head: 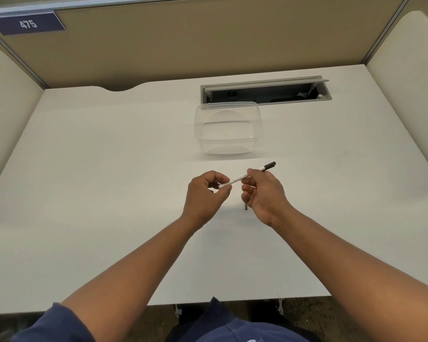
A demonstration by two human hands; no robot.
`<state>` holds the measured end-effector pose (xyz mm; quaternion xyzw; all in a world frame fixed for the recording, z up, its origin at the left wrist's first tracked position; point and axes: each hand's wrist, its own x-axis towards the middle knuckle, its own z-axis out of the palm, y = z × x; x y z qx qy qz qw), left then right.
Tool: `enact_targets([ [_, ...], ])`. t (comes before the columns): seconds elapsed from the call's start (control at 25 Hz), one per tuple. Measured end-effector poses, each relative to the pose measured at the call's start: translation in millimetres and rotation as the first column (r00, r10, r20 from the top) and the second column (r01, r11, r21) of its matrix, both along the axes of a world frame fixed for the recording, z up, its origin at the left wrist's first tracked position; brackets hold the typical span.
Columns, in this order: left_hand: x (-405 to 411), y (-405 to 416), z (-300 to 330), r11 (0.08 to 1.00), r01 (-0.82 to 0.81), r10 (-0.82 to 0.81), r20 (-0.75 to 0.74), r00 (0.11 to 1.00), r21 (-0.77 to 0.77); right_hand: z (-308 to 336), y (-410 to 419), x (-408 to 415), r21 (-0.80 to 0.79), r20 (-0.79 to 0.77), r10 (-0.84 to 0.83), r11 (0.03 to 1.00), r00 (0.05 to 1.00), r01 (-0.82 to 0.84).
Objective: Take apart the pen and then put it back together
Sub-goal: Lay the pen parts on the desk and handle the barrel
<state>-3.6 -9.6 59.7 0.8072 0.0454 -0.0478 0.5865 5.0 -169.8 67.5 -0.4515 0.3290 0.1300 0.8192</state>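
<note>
Blue short sleeves [59, 322] frame the near edge as two bare forearms reach out over a white bench [97, 193]. At centre, the left hand [205, 193] pinches the plain white end of a pen [237, 180] between thumb and fingertips, its other fingers curled loosely inward. At about 3 o'clock from it, the right hand [262, 193] grips the same barrel nearer the middle, thumb and forefinger clamped on it, remaining fingers folded toward the palm. The pen is held just above the bench, tilted from 8 o'clock up to 2 o'clock, with its dark tip section [269, 165] jutting past the right hand. A small dark piece [245, 207] shows below the right hand's fingers; what it is cannot be told. Farther out, at 12 o'clock from the hands, a clear plastic container [227, 127] sits open on the bench with nothing visible in it. Just beyond it, a grey cable tray [265, 91] is set into the bench, its flap raised. A beige partition [183, 40] closes the far side, carrying a blue tag [27, 23] marked 475 at 10 o'clock.
</note>
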Motion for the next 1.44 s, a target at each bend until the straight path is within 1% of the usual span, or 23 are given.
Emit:
enact_targets([
  [0.08,1,1,-3,0.999,0.015,-0.015,-0.018,1.000,0.028,2,0,-2,-0.094,0.089,0.068,0.994,0.994,-0.060],
  [0.24,7,10,-9,0.992,0.110,-0.104,-0.093,0.990,0.068,2,-4,-1,-0.345,0.213,0.166,0.935,0.963,-0.085],
  [0.28,10,15,-12,0.983,0.143,-0.129,-0.124,0.984,0.111,2,-7,0,-0.410,0.236,0.200,0.908,0.951,-0.090],
  [0.36,18,26,-21,0.942,0.209,-0.166,-0.179,0.970,0.261,-1,-10,2,-0.518,0.265,0.271,0.850,0.926,-0.100],
  [0.44,27,36,-30,0.839,0.292,-0.212,-0.219,0.952,0.459,-5,-13,4,-0.593,0.268,0.332,0.797,0.904,-0.116],
  [0.52,36,43,-35,0.676,0.396,-0.240,-0.323,0.916,0.621,-11,-15,6,-0.659,0.260,0.385,0.741,0.885,-0.129],
  [0.6,42,48,-37,0.527,0.493,-0.228,-0.444,0.867,0.692,-17,-16,7,-0.721,0.250,0.447,0.678,0.859,-0.143],
  [0.64,45,49,-37,0.484,0.529,-0.221,-0.488,0.845,0.697,-20,-16,8,-0.746,0.241,0.475,0.648,0.846,-0.152],
  [0.68,47,50,-38,0.462,0.556,-0.216,-0.521,0.826,0.691,-22,-16,8,-0.766,0.227,0.498,0.622,0.837,-0.162],
  [0.8,52,48,-41,0.427,0.591,-0.208,-0.562,0.800,0.684,-25,-14,9,-0.798,0.186,0.538,0.570,0.822,-0.192],
  [0.96,55,46,-43,0.416,0.588,-0.219,-0.551,0.805,0.694,-30,-12,11,-0.820,0.153,0.577,0.527,0.802,-0.223],
  [1.16,57,48,-48,0.427,0.582,-0.225,-0.543,0.809,0.692,-32,-9,12,-0.848,0.169,0.628,0.485,0.760,-0.212],
  [1.32,58,48,-50,0.440,0.584,-0.225,-0.546,0.807,0.682,-40,-10,9,-0.878,0.141,0.694,0.418,0.706,-0.235],
  [1.36,58,48,-51,0.436,0.584,-0.224,-0.545,0.808,0.685,-41,-10,9,-0.884,0.143,0.698,0.409,0.701,-0.226],
  [1.44,59,48,-52,0.430,0.583,-0.221,-0.545,0.809,0.690,-42,-9,8,-0.889,0.189,0.690,0.422,0.699,-0.176],
])
